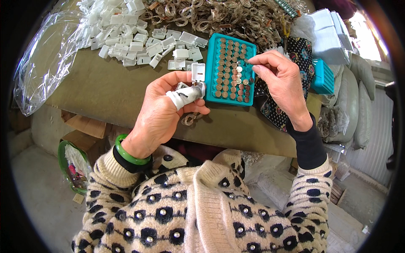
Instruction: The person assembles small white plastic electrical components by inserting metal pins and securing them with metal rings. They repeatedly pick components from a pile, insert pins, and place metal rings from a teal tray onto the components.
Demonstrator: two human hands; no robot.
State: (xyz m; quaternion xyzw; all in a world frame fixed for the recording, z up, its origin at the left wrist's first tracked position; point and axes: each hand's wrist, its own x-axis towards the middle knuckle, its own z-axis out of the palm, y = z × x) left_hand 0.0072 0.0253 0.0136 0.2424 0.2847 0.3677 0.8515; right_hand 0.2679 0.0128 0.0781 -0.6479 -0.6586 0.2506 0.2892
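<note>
My left hand point(157, 105), its thumb wrapped in white tape, grips a small white plastic case point(198, 72) whose lid stands up. A coil of thin wire point(190, 119) hangs below those fingers. Just right of the case lies a teal tray point(230, 103) with rows of round coin cells point(226, 71), some silvery and most coppery in tone. Over the tray's right edge is my right hand point(282, 78), thumb and forefinger brought close together. Whatever sits between those fingertips is too small to make out.
White plastic cases point(139, 38) are heaped at the back left beside a clear plastic bag point(46, 55). Bundles of wire point(211, 17) pile up behind the tray. Patterned dark cloth point(301, 55), stacked white trays point(331, 31) and teal trays point(324, 76) stand at the right.
</note>
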